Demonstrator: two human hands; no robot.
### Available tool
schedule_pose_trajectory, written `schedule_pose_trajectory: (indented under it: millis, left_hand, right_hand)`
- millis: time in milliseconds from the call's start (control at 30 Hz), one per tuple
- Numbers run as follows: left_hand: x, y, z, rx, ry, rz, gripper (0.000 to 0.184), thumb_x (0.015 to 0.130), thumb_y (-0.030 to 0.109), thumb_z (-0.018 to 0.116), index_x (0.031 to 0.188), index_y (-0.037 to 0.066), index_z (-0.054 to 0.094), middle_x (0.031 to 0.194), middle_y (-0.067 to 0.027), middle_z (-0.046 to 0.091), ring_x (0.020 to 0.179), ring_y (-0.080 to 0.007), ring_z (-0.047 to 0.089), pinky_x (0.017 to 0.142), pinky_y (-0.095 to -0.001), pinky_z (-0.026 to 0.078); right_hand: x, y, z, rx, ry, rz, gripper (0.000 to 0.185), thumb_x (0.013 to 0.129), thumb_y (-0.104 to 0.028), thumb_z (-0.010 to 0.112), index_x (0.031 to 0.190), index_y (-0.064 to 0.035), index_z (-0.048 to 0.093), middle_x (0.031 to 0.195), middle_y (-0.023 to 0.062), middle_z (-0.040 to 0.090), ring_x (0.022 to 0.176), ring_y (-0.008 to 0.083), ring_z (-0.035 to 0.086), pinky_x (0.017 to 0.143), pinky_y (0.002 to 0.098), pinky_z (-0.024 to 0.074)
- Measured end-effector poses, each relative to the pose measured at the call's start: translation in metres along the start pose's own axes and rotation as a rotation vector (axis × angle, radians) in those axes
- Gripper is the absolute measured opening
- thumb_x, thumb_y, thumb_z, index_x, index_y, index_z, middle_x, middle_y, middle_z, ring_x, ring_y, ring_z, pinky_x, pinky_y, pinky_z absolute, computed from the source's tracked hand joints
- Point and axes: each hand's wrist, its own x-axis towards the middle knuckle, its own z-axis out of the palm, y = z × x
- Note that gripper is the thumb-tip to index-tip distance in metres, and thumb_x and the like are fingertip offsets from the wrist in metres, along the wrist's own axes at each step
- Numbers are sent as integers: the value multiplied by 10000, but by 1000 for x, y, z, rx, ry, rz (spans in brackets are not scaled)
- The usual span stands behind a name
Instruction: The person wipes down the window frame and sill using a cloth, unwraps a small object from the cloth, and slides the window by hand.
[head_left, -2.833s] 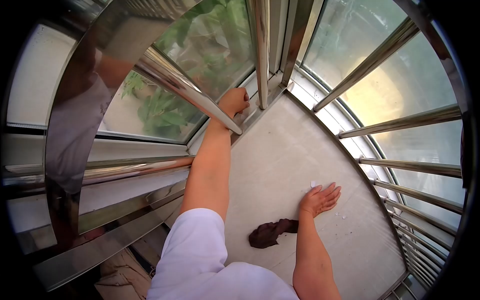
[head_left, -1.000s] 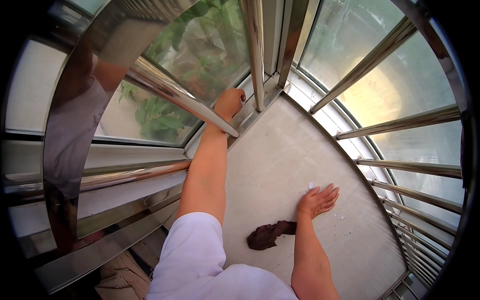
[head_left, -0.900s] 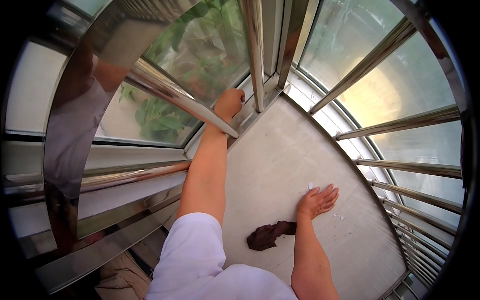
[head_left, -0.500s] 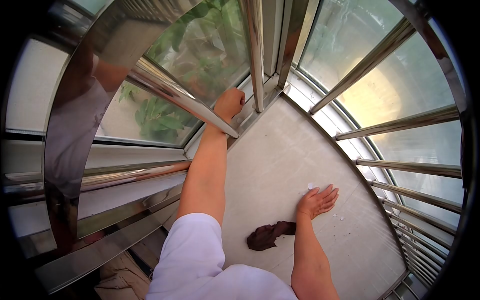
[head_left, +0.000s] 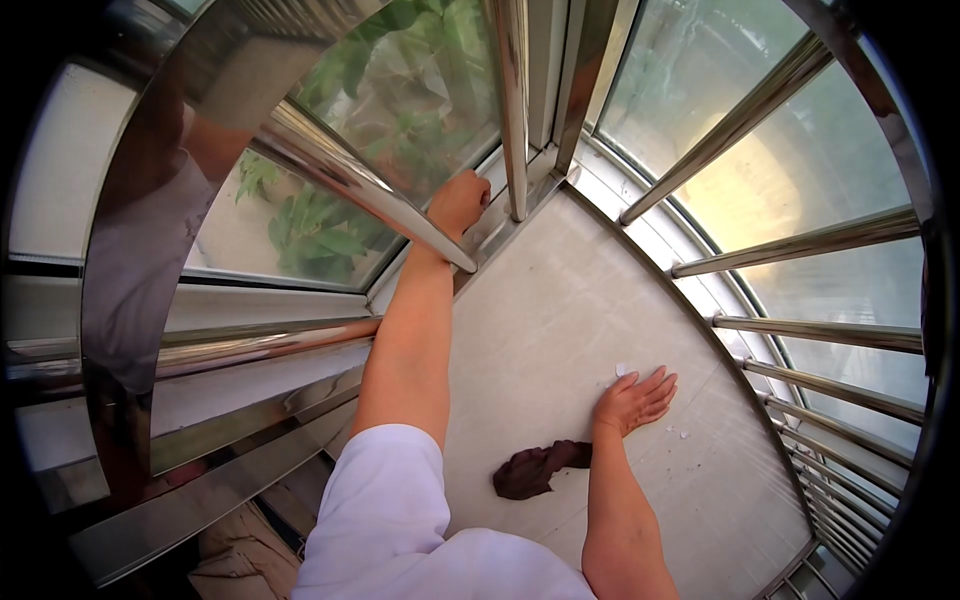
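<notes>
My left hand reaches past a metal bar to the window frame by the glass. Its fingers are curled closed, and whatever they may hold is hidden. Flat on the pale surface, my right hand rests with its fingers stretched out and nothing in it. A crumpled dark brown cloth lies on that surface, just left of my right wrist. Beside my right thumb is a small white scrap.
Shiny upright bars line the curved right edge before frosted glass. Another bar stands close by my left hand. Green plants show through the left window. Beige fabric lies low at the left. White flecks dot the surface.
My left hand has shifted very slightly upward along the window frame, still closed. My right hand and the cloth stay in place.
</notes>
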Motion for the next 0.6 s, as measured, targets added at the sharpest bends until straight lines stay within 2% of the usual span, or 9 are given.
schedule_pose_trajectory:
  millis: [167,233,267,333,367,433,533,567,600]
  left_hand:
    - [2,10,-10,-4,-57,-84,112,642,33,655,754,39,645,770,-164,620,763,-350,606,671,-401,483]
    - [0,9,-10,-140,-10,-140,96,676,85,693,761,56,659,738,-94,657,709,-252,631,633,-370,486]
    - [0,13,-17,-141,-9,-142,96,676,85,693,761,56,659,738,-94,657,709,-252,631,633,-370,486]
    - [4,30,-46,-685,-295,-312,131,694,118,734,793,44,691,762,-41,670,698,-167,618,599,-313,465]
    - [2,43,-61,-685,-294,-313,131,694,118,734,793,44,691,762,-41,670,698,-167,618,599,-313,465]
    - [-7,66,-79,-786,-673,-485,211,682,126,770,856,28,700,769,7,663,675,-90,583,564,-263,441]
    - [0,39,-46,-788,-494,-549,227,666,68,750,884,28,700,730,-5,636,640,-110,569,575,-267,442]
    - [0,25,-30,-792,-497,-550,227,666,68,750,884,28,700,730,-5,636,640,-110,569,575,-267,442]
    - [-2,14,-18,-731,-376,-432,261,656,51,740,913,34,702,719,-13,613,647,-120,562,597,-274,445]
  right_hand:
    - [1,-3,-3,-8,-18,7,557,911,-282,429,1404,-51,311,1502,137,206,1405,299,145,1125,498,126]
    - [1,-1,-1,-9,-12,12,535,930,-298,407,1408,-75,314,1513,111,200,1408,282,141,1130,484,113]
    - [0,-1,-1,-9,-12,10,535,930,-298,407,1408,-75,314,1513,111,200,1408,282,141,1130,484,113]
    - [0,-1,0,-10,-2,5,533,930,-298,406,1408,-78,315,1514,110,199,1407,281,144,1131,483,111]
    - [0,-1,0,-10,-1,4,533,930,-298,406,1408,-78,315,1514,110,199,1407,281,144,1131,483,111]
    - [0,0,1,-12,1,0,533,929,-297,407,1406,-78,319,1513,112,202,1405,285,149,1129,482,114]
    - [1,-3,-3,-7,-13,12,531,927,-295,410,1403,-76,323,1512,115,206,1403,291,154,1127,483,121]
    - [0,-1,-2,-13,-14,12,531,927,-295,410,1403,-76,323,1512,115,206,1403,291,154,1127,483,121]
    - [0,-1,-1,4,-8,6,538,918,-285,417,1399,-62,322,1506,128,208,1402,303,156,1123,495,125]
